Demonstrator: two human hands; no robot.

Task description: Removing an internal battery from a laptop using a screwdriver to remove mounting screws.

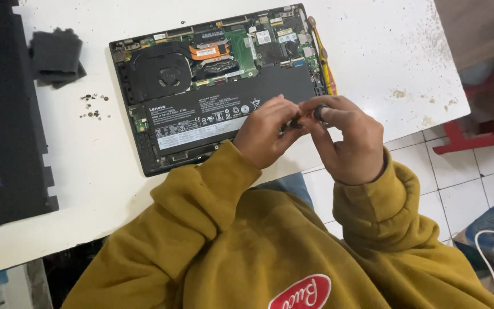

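An opened black laptop lies bottom-up on the white table, showing its fan, circuit board and a long black battery. Both hands meet above the laptop's front right corner. My right hand pinches a small dark round object between thumb and fingers. My left hand has its fingertips closed on the other end of that small thing, which looks like a short tool; most of it is hidden by the fingers. Mustard-yellow sleeves cover both arms.
The laptop's removed black bottom cover lies at the left edge. Dark foam pads and several loose small screws sit left of the laptop. A yellow-and-red tool lies along the laptop's right side. Tiled floor, red stool legs.
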